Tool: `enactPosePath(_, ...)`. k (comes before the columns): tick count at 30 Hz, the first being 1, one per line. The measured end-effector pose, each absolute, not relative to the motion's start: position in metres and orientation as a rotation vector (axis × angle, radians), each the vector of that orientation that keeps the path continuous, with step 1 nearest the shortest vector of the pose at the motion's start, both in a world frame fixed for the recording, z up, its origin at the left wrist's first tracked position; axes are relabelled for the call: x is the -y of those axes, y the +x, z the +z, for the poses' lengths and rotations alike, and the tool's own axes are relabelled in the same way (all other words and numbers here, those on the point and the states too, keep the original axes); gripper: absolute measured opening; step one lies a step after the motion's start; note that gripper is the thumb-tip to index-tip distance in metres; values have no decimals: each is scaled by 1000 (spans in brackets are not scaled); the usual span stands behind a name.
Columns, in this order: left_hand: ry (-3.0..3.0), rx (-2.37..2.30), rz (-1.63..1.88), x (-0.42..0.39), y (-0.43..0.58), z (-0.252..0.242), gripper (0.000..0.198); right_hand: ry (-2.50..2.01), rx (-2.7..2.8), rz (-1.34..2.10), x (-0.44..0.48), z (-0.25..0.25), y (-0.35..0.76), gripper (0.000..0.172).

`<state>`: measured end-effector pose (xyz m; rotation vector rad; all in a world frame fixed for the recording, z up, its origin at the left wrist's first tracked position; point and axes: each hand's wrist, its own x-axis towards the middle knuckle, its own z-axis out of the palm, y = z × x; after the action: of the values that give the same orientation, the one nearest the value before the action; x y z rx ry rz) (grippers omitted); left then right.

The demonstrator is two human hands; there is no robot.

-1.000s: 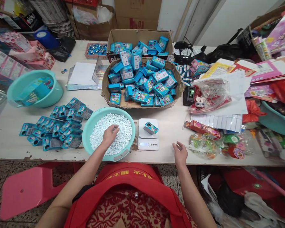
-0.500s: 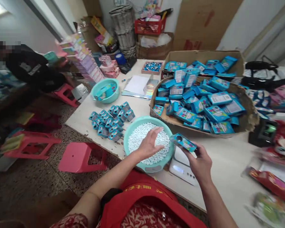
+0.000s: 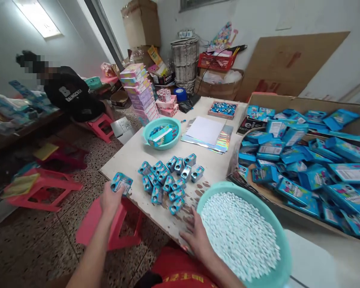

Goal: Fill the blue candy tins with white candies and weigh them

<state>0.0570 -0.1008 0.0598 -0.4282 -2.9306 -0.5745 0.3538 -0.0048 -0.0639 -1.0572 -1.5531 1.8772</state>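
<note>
My left hand is closed around a small blue printed box with a round hole, just off the table's left edge. Beside it on the table stands a group of similar small boxes, each with a dark round opening. My right hand has its fingers spread and holds nothing. It hovers by the table's front edge, at the left rim of a turquoise basin full of small pale pellets. Part of a white scale shows right of the basin.
Cardboard boxes of flat blue cartons stand on the right. A smaller turquoise bowl holds blue packaging; paper sheets and a tray of shiny blue pieces lie behind. A red stool is below left. A person sits far left.
The view has swung left. My left hand has left the pellets and holds a small box at the table's left edge. My right hand no longer holds a box and has moved left of the basin.
</note>
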Motion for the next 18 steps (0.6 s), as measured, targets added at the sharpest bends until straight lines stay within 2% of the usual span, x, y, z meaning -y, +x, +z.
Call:
enactPosePath(4, -466, 3123, -577, 72, -38, -3, 42, -1332, 1708, 1563, -4, -111, 297, 105)
enactPosePath(7, -848, 3124, -867, 53, -74, -33, 46, -1391, 1785, 1367, -11, -132, 270, 109)
enactPosePath(10, -1069, 2967, -1253, 46, -103, -33, 59, -1337, 1782, 1224, -12, -145, 253, 107)
enactPosePath(13, -766, 2789, -1784, 16, -120, -10, 52, -1283, 1712, 1170, -13, -148, 241, 102)
enactPosePath(15, -431, 2704, -2324, -26, -120, 9, 51, -1267, 1672, 1169, -16, -143, 233, 100)
enactPosePath(18, 210, 2702, -3040, -99, -107, 27, 71, -1279, 1641, 1239, -24, -130, 219, 102)
